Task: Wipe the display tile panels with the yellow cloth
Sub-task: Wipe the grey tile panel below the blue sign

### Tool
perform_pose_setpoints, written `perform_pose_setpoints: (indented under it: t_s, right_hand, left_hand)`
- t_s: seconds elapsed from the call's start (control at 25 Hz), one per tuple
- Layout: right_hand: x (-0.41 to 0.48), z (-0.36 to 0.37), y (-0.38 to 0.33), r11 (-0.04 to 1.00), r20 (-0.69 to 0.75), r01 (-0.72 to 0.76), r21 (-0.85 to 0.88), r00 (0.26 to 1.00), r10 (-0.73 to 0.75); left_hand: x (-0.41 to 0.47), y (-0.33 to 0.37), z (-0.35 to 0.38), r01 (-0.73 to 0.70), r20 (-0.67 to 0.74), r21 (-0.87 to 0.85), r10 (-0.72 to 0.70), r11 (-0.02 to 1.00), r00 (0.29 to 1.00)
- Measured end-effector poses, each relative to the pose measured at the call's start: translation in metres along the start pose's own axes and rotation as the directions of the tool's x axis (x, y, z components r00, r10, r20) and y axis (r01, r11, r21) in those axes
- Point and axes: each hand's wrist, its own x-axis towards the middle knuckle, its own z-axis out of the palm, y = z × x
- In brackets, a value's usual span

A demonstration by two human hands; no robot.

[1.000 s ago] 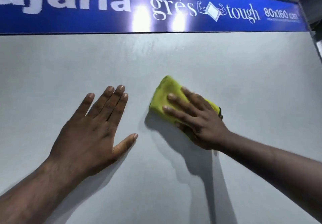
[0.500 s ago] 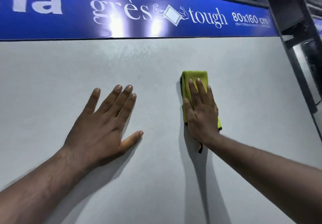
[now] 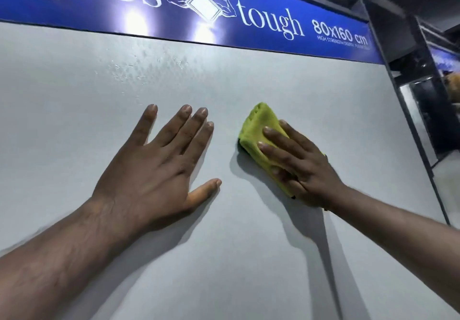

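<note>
One cloth (image 3: pixel 256 130) (apparently folded) now tilts leftward under right hand (image 3: pixel 307 170).

Tile panel (image 3: pixel 249 257): smooth, pale grey, faint sheen, wet speckles near top. Yellow cloth (image 3: pixel 258 130): soft, napped fabric. Blue sign (image 3: pixel 261 3): glossy, reflecting lights.

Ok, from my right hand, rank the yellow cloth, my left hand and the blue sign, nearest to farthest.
1. Yellow cloth, pressed under the right hand.
2. Left hand, flat on the panel beside it.
3. Blue sign, along the top.
</note>
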Motion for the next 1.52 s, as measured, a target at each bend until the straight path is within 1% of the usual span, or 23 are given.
perform_pose_setpoints:
  t_s: [0.04,0.08,0.16,0.2,0.28,0.32,0.36,0.44,0.48,0.56,0.6,0.64,0.68,0.76,0.8,0.92,0.96,1.08,1.24,1.28,1.36,1.4,1.52]
  right_hand:
    - [-0.004,0.000,0.017,0.999,-0.025,-0.043,-0.003,0.999,0.043]
    - [-0.009,0.002,0.029,0.969,-0.075,-0.245,0.032,0.966,0.247]
    - [-0.015,0.005,0.042,0.742,-0.073,-0.655,0.142,0.741,0.668]
    - [-0.020,0.003,0.046,0.779,-0.075,-0.619,0.102,0.776,0.626]
    - [-0.043,-0.005,0.075,0.972,0.018,-0.234,0.013,0.972,0.234]
    - [-0.048,-0.009,0.096,0.987,0.030,-0.161,0.011,0.986,0.161]
    - [-0.054,-0.010,0.114,0.958,0.005,-0.287,0.017,0.958,0.287]
    - [-0.058,-0.005,0.136,0.668,-0.048,-0.734,0.119,0.668,0.743]
    - [-0.060,-0.004,0.142,0.618,-0.064,-0.778,0.118,0.615,0.786]
    - [-0.076,-0.009,0.153,0.896,-0.050,-0.441,0.053,0.895,0.443]
    - [-0.091,-0.011,0.172,0.974,-0.012,-0.226,0.017,0.974,0.226]
    - [-0.101,-0.015,0.194,0.984,-0.005,-0.178,-0.002,0.984,0.178]
    - [-0.111,-0.017,0.218,0.943,-0.020,-0.334,0.009,0.942,0.334]
    - [-0.115,-0.018,0.251,0.601,-0.051,-0.785,0.150,0.601,0.798]
    - [-0.119,-0.020,0.264,0.548,-0.023,-0.825,0.138,0.550,0.835]
    - [-0.150,-0.032,0.304,0.896,0.101,-0.443,0.035,0.894,0.437]
    - [-0.162,-0.036,0.327,0.899,0.112,-0.436,0.031,0.895,0.431]
    - [-0.179,-0.045,0.376,0.558,0.102,-0.826,0.073,0.563,0.820]
    - [-0.217,-0.055,0.411,0.912,0.212,-0.410,0.017,0.893,0.397]
    - [-0.222,-0.056,0.427,0.865,0.196,-0.501,0.022,0.851,0.488]
    - [-0.222,-0.057,0.457,0.515,0.134,-0.854,0.075,0.520,0.843]
    - [-0.219,-0.056,0.466,0.441,0.117,-0.896,0.061,0.445,0.888]
    - [-0.217,-0.062,0.487,0.863,0.222,-0.505,0.018,0.843,0.489]
  left_hand:
    - [0.011,0.006,0.003,0.005,0.011,0.000,-0.005,1.000,1.000]
    - [0.021,0.013,0.005,0.004,0.020,0.000,-0.004,1.000,1.000]
    - [0.040,0.025,0.010,-0.005,0.017,0.000,0.005,1.000,1.000]
    - [0.048,0.030,0.012,-0.006,0.019,0.000,0.006,1.000,1.000]
    - [0.065,0.039,0.014,-0.008,0.046,-0.001,0.008,1.000,0.999]
    - [0.074,0.044,0.015,-0.011,0.056,-0.002,0.011,1.000,0.998]
    - [0.082,0.050,0.017,-0.022,0.056,0.002,0.022,1.000,0.998]
    - [0.098,0.067,0.022,-0.040,0.059,0.012,0.039,0.999,0.998]
    - [0.108,0.077,0.025,-0.040,0.059,0.011,0.040,0.999,0.997]
    - [0.124,0.096,0.030,-0.027,0.045,-0.006,0.027,1.000,0.999]
    - [0.134,0.105,0.034,-0.026,0.037,-0.008,0.027,1.000,0.999]
    - [0.145,0.114,0.038,-0.030,0.031,-0.014,0.030,0.999,0.999]
    - [0.156,0.126,0.042,-0.029,0.026,-0.018,0.030,0.999,0.999]
    - [0.178,0.151,0.047,-0.013,0.026,-0.017,0.013,1.000,1.000]
    - [0.190,0.163,0.050,-0.011,0.029,-0.025,0.012,1.000,1.000]
    - [0.221,0.195,0.061,-0.025,0.052,-0.046,0.027,0.999,0.998]
    - [0.233,0.206,0.064,-0.027,0.056,-0.047,0.029,0.999,0.998]
    - [0.267,0.240,0.073,-0.023,0.050,-0.050,0.025,0.998,0.998]
    - [0.303,0.285,0.085,-0.021,0.049,-0.062,0.024,0.998,0.998]
    - [0.312,0.295,0.088,-0.029,0.053,-0.070,0.033,0.997,0.998]
    - [0.332,0.312,0.094,-0.055,0.045,-0.086,0.059,0.995,0.997]
    - [0.342,0.321,0.096,-0.065,0.044,-0.087,0.069,0.994,0.997]
    - [0.367,0.345,0.105,-0.082,0.046,-0.091,0.087,0.992,0.995]
